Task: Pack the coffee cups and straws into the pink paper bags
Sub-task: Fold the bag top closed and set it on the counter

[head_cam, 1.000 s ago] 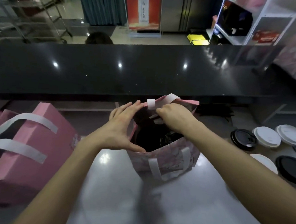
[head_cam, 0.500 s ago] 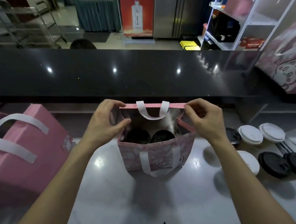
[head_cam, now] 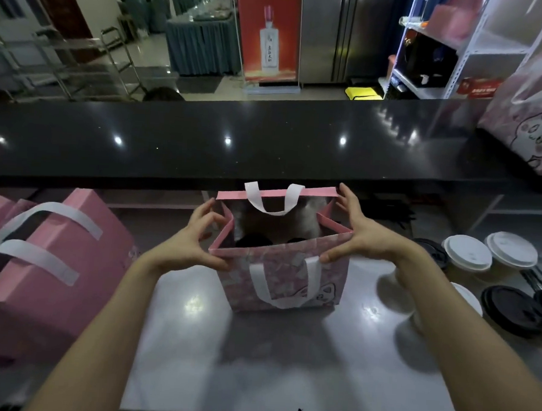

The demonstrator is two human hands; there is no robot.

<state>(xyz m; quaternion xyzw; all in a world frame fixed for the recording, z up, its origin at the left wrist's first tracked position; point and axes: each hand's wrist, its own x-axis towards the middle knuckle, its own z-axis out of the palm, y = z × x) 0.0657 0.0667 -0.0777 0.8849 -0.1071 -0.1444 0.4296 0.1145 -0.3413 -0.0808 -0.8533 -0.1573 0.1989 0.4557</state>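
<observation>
Bag: pink paper bag (head_cam: pixel 278 278), upright on grey worktop (head_cam: pixel 286 363), centre frame, mouth open, white handles, cat print low on near face.
Contents: two dark-lidded cups (head_cam: pixel 253 239) inside, side by side, tops just visible; straws not discernible.
Left hand (head_cam: pixel 189 245): at 9 o'clock of bag, thumb on near-left rim corner, fingers curled and spread by left side panel; pinching contact on the rim not certain beyond the thumb.
Right hand (head_cam: pixel 360 238): at 3 o'clock of bag, thumb on near-right rim corner, fingers reaching up to far-right rim corner; spanning the right side panel.
Far handle (head_cam: pixel 273 197): drooping inward over far rim.
Near handle (head_cam: pixel 283 284): hanging down outside near face.
Loose cups (head_cam: pixel 468 255): white-lidded and black-lidded, grouped at 3 o'clock, well apart from bag.
Other bags (head_cam: pixel 50 263): pink, lying at 9 o'clock, white handles up.
Back bag (head_cam: pixel 531 121): pink with cat print, on black counter (head_cam: pixel 235 147), 2 o'clock.
</observation>
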